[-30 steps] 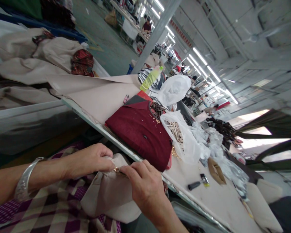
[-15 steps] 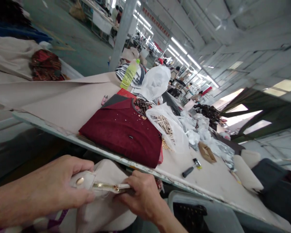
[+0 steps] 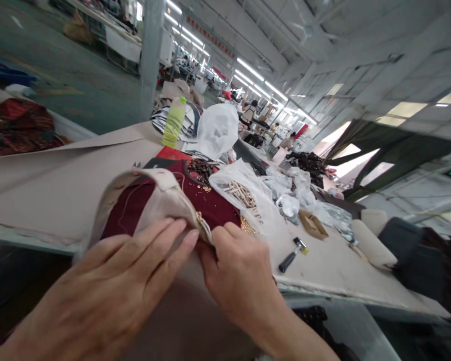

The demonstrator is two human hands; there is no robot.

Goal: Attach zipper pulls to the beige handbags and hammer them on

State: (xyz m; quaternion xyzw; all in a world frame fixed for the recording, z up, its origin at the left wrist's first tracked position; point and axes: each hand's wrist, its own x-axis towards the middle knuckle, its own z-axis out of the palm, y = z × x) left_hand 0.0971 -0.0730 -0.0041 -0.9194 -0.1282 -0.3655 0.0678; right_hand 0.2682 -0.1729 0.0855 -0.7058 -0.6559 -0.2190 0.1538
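Note:
A cream bag (image 3: 154, 210) is lifted in front of me at the table's edge, its strap-like band (image 3: 108, 200) arching up on the left. Along its top opening runs a zipper (image 3: 196, 214), blurred here. My left hand (image 3: 113, 286) lies against the near side of the bag with fingers stretched out, the fingertips close below the zipper. At the zipper's right end, my right hand (image 3: 240, 268) pinches the bag's edge between thumb and curled fingers. Whether it holds the zipper pull itself is hidden. Behind the bag lies a folded burgundy cloth (image 3: 220, 205).
On the long table (image 3: 323, 268) lie a hammer (image 3: 292, 254), a small cardboard box (image 3: 312, 224) and a white plastic bag of metal pieces (image 3: 263, 210). A yellow-green bottle (image 3: 174, 122) stands farther back. Small gold rings (image 3: 206, 189) are scattered on the burgundy cloth.
The bag has risen from below the table edge to in front of the burgundy cloth. My left hand has gone from gripping the zipper's left end to lying flat; my right hand still grips the right end.

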